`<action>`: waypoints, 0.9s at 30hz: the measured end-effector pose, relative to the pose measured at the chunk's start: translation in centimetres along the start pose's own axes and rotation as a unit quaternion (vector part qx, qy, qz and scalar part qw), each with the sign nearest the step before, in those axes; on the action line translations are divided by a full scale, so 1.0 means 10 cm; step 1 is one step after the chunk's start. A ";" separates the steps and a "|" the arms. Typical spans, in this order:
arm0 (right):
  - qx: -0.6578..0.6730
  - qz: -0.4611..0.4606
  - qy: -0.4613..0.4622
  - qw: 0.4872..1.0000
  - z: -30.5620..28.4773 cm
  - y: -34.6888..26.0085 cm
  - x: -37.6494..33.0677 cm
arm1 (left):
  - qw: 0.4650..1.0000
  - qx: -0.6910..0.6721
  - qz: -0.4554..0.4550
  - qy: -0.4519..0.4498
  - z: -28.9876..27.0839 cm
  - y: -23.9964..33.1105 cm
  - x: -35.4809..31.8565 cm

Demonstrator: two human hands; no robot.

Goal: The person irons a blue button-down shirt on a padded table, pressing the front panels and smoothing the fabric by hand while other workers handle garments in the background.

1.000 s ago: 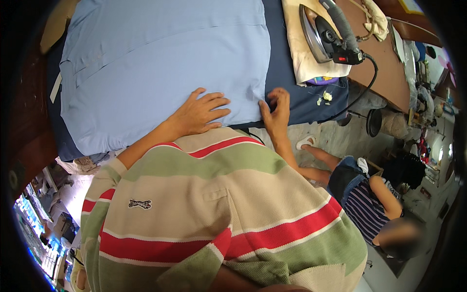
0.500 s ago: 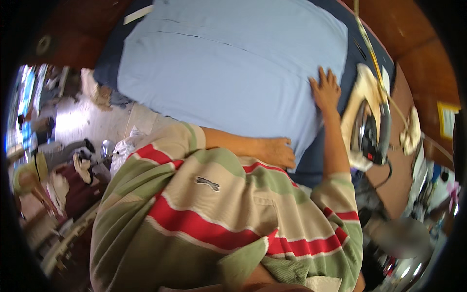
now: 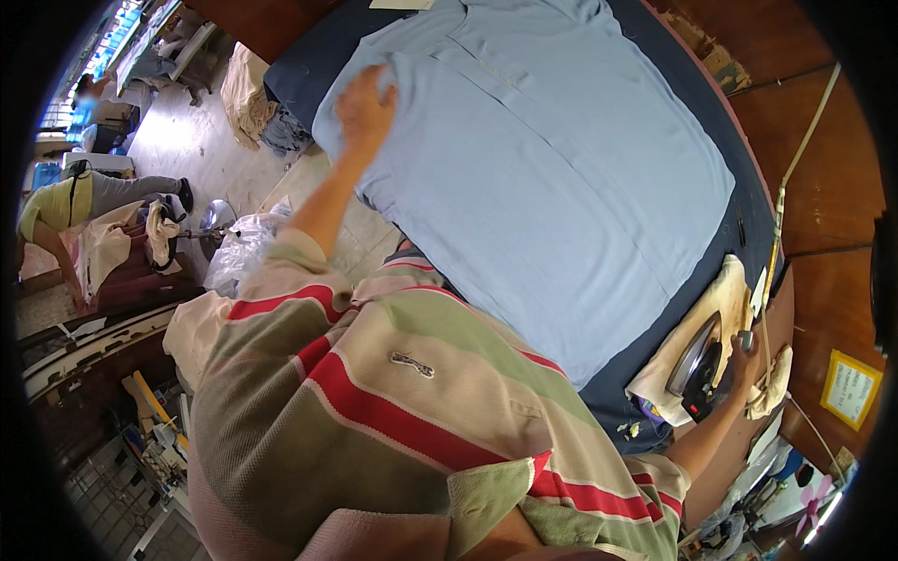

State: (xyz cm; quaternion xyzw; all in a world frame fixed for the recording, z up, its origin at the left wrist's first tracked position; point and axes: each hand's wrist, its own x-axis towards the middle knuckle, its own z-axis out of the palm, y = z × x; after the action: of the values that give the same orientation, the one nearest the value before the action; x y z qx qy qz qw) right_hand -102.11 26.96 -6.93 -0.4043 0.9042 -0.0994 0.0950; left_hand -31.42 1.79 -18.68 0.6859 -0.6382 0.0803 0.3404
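A light blue shirt (image 3: 533, 178) lies spread on the dark blue padded ironing table (image 3: 323, 56), its placket running slantwise across it. My left hand (image 3: 366, 107) rests on the shirt's far left part, fingers apart and holding nothing. At the right edge of the table, my right hand (image 3: 745, 363) is closed round the handle of an iron (image 3: 697, 366). The iron sits on a cream cloth pad (image 3: 652, 381), slightly tilted. Part of the handle is hidden by my fingers.
A cord (image 3: 782, 192) hangs down to the iron. A yellow-framed notice (image 3: 849, 388) is on the brown wooden panel at right. Clear plastic bags (image 3: 245, 248) lie left of me. Another person in a yellow top (image 3: 58, 204) bends over cloth at far left.
My right hand has left the shirt and taken hold of the iron's handle. My left hand has moved from near my body to the shirt's far left. The view has turned.
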 end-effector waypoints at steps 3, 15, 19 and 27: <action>0.137 0.121 -0.097 0.978 -0.09 0.13 -0.06 | 0.990 0.077 -0.116 -0.021 0.06 -0.51 0.44; 0.118 -0.026 0.031 0.992 -0.10 -1.91 -0.94 | 0.996 -0.008 -0.040 -0.081 0.36 -0.88 0.89; 0.096 -0.102 -0.061 0.988 0.17 -3.05 -0.90 | 0.966 -0.142 0.207 -0.066 0.55 -0.42 0.89; 0.064 -0.222 -0.194 0.953 0.87 -4.83 -0.60 | 0.982 -0.033 0.073 -0.168 1.05 0.28 1.15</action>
State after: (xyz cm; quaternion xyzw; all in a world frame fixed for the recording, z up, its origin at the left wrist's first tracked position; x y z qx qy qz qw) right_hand -61.59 -0.94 -2.35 -0.5992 0.7477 -0.0955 0.2698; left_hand -35.38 -13.50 -19.31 0.6293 -0.7371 -0.0328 0.2441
